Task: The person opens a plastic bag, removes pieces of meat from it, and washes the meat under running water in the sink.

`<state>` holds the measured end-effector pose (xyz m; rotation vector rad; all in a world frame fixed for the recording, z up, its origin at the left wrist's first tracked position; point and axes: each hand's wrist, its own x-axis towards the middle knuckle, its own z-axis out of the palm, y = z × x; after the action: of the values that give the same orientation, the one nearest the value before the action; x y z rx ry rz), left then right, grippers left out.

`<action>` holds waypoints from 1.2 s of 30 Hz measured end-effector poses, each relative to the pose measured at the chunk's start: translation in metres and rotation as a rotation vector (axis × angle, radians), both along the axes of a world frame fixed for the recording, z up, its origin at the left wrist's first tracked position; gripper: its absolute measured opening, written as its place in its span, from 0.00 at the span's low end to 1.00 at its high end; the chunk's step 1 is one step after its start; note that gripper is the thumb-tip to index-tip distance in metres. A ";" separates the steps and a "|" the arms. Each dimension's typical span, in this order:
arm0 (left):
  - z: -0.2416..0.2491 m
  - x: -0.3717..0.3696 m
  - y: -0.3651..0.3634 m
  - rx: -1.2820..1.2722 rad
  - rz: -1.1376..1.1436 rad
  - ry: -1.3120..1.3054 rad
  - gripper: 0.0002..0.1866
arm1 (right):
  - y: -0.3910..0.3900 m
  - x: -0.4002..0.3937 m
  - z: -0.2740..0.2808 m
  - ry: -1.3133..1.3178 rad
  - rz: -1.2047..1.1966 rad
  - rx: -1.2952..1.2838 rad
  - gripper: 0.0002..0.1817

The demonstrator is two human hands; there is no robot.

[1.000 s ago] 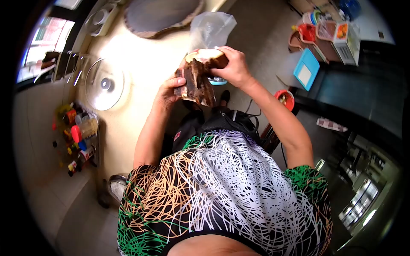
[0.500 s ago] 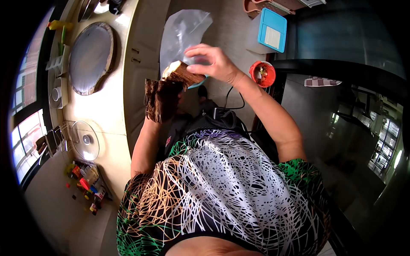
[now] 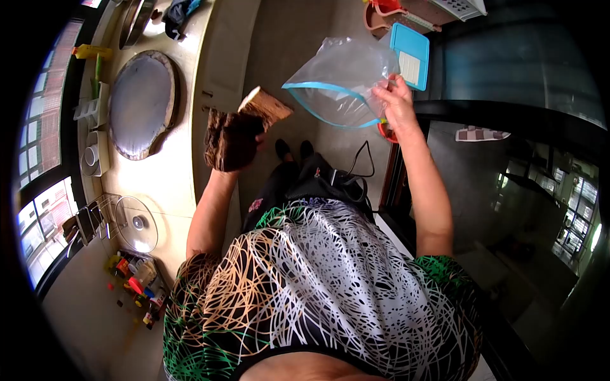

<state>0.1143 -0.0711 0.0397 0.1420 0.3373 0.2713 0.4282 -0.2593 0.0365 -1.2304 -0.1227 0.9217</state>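
My left hand is mostly hidden behind what it grips, two rough pieces of wood. One is a dark brown, bark-covered piece; the other, a lighter split piece with a pale cut end, juts up to the right. Off to the right, my right hand pinches the side of a clear plastic bag with a light blue band along its mouth. The bag hangs spread wide, its mouth towards me, apart from the wood.
On the left counter lie a round wooden board and a glass lid. Behind the bag are a blue-lidded box and a partly covered red container. A dark glossy surface runs along the right.
My right hand has moved right, away from the wood, and now holds the bag, which has swung right with its blue-banded mouth showing. The wood stays in my left hand, slightly lower left.
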 end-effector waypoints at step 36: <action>-0.036 -0.013 0.003 -0.184 0.003 -0.238 0.22 | -0.180 0.050 -0.120 0.628 -0.752 -0.433 0.08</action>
<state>0.1018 -0.0679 0.0036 -0.0721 0.1244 0.2554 0.4786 -0.4389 -0.0839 -1.1756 1.0197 0.6295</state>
